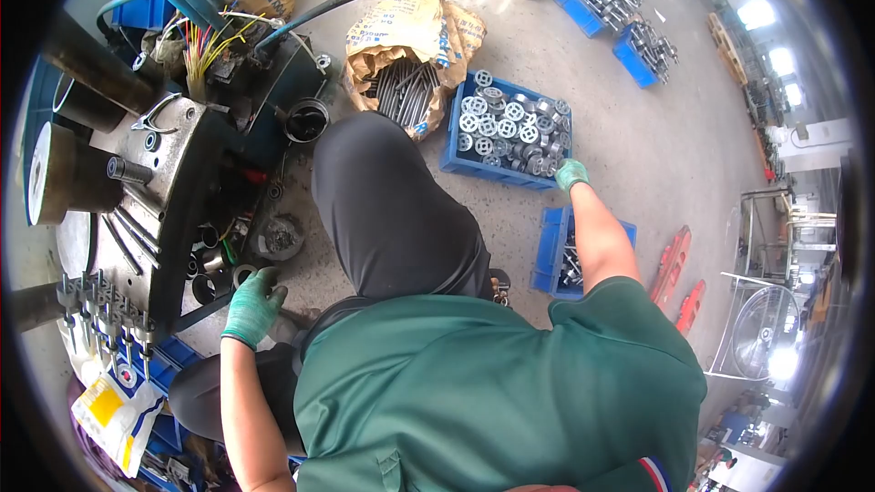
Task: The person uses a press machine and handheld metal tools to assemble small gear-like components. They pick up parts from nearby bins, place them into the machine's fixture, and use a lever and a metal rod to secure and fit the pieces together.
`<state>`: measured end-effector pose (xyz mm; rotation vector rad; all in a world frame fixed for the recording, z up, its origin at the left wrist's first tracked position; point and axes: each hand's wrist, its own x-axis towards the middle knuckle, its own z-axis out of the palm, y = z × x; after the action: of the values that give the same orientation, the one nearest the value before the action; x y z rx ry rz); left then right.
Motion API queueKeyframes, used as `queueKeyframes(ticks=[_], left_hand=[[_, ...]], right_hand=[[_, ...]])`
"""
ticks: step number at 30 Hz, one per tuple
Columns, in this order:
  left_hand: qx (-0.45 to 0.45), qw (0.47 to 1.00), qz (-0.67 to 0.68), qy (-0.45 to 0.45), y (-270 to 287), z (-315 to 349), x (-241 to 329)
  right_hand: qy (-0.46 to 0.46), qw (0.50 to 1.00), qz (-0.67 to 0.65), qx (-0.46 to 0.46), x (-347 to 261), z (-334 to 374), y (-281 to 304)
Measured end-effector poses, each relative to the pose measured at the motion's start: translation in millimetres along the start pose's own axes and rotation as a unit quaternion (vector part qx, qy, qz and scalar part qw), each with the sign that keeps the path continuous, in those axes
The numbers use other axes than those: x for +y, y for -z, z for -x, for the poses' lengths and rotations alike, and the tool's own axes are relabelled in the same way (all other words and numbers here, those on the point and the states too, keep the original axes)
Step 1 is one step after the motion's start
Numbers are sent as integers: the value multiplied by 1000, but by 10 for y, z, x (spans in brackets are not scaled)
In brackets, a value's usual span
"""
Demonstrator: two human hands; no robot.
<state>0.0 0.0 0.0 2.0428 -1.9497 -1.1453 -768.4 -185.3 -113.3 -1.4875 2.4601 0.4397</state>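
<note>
My left hand (252, 309), in a green glove with dark fingertips, is beside the machine's edge at the left. Its fingers are curled, with a small metal ring (242, 274) at them; the grip is partly hidden. My right hand (571, 174), in a green glove, reaches to the near right corner of a blue bin (497, 173). That bin is heaped with round spoked metal parts (508, 120). The right fingers are closed at a round metal part on the pile's edge, mostly covered by the glove.
A torn paper sack (396, 32) of metal rods stands left of the bin. Below my right forearm is another blue bin (549, 251). The machine table (187, 187) carries rods and shafts. Red jack-like pieces (672, 264) lie right; a fan (764, 328) stands farther right.
</note>
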Motion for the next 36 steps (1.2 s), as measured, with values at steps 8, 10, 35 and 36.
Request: queueKeyframes(ticks=[8,10,35,36], left_hand=[[-3,1000,-28,8,-1,17,15],[-14,1000,-18,11,16,-18,51],[-30,999,-5,10,-53,-93,82],[-27,1000,-9,12,-22,-76,139]], right_hand=[[-33,999,-14,-25,-296,-33,-4],[-64,993,-88,-33,-33,-240,-149],[-312,533,-786,-24,-214,347,-947],[-294,539,-789,-30,-275,450,-819]])
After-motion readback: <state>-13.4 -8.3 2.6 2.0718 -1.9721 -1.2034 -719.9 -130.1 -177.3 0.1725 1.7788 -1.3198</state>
